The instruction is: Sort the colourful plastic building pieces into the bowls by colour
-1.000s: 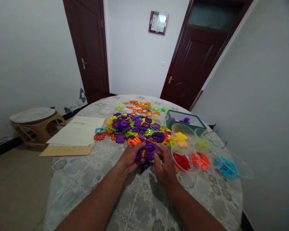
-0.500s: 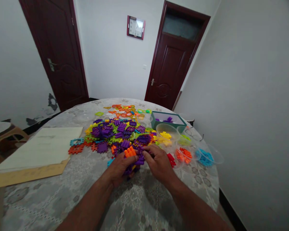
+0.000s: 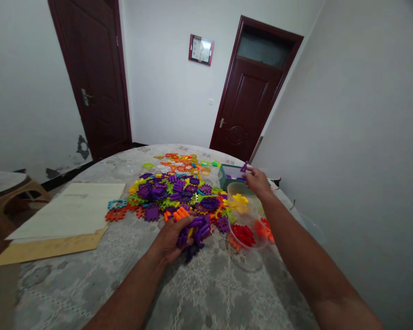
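My left hand (image 3: 170, 238) is closed around a bunch of purple plastic building pieces (image 3: 198, 229), with orange and yellow ones among them, just above the table. Out to the right, my right hand (image 3: 257, 182) pinches a small purple building piece (image 3: 244, 167) over the green box (image 3: 225, 182). Other purple pieces lie inside that box. Behind my left hand spreads a mixed heap of building pieces (image 3: 174, 188) in purple, lime, yellow and orange. Below my right forearm stands a clear tub with red pieces (image 3: 243, 234); beside it, a clear tub holds yellow pieces (image 3: 240, 203).
Orange pieces (image 3: 265, 228) sit right of the red ones, partly behind my forearm. A stack of white sheets (image 3: 69, 206) on tan card (image 3: 51, 250) lies at the left. More flat pieces (image 3: 179, 162) are scattered toward the table's far side. A stool (image 3: 24, 195) stands beyond the left edge.
My right hand has left the bunch at my left hand and moved right and away to the green box with a purple piece. My left hand keeps its bunch. The view has shifted slightly.
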Tool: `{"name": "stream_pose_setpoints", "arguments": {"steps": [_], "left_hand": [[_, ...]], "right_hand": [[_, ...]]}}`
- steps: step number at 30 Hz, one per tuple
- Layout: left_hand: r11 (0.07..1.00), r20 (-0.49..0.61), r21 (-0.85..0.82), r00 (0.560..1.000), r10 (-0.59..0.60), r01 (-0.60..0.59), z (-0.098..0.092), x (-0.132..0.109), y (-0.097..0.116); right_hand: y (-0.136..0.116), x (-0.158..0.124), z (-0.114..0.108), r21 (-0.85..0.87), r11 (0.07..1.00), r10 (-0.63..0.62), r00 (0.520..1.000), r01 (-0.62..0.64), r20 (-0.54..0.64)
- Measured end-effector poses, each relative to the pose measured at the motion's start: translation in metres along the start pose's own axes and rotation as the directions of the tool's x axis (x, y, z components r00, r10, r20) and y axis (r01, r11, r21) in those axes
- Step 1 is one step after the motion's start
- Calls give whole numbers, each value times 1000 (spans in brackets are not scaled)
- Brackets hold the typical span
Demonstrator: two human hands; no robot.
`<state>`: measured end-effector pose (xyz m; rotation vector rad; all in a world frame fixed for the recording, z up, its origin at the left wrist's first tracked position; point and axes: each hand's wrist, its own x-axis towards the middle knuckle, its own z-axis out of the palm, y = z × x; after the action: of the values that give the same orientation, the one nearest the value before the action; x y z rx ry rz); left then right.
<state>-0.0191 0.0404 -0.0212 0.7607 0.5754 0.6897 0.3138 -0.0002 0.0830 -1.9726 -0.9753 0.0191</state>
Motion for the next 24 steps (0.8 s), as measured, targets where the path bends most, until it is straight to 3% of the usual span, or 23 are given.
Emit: {"name": "stream_pose_setpoints", "arguments": {"steps": [3, 5, 7, 10, 12, 14, 18, 21, 24], "left_hand": [[1000, 7, -8, 1000, 14, -14, 0, 0, -1], [1000, 14, -19, 1000, 22, -22, 1, 0, -1], [999, 26, -30, 999, 30, -30, 3, 0, -1], [999, 36, -30, 999, 40, -39, 4, -1, -2], [999, 37, -23, 998, 41, -41, 4, -1, -3], [999, 52, -21, 998, 41, -40, 4, -1, -3], [999, 72, -22, 997, 36, -35, 3, -1, -4], [999, 48, -5, 998, 38, -38, 2, 1, -4], [1000, 23, 16, 1000, 19, -20, 2, 1, -4]], "right_hand": [[-1, -4, -1, 36, 999, 0, 1000, 1, -22], [-7, -29, 2, 59, 998, -31, 999, 29, 24], [-18, -66, 9, 83, 991, -115, 981, 103, 157], [-39, -128, 24, 144, 945, -327, 859, 294, 394], [-49, -161, 36, 185, 913, -408, 792, 364, 455], [-55, -183, 48, 204, 891, -453, 766, 405, 457], [-57, -196, 60, 200, 881, -473, 788, 428, 395], [-56, -191, 52, 205, 914, -405, 811, 350, 423], [-52, -182, 32, 240, 935, -354, 741, 261, 570]]}}
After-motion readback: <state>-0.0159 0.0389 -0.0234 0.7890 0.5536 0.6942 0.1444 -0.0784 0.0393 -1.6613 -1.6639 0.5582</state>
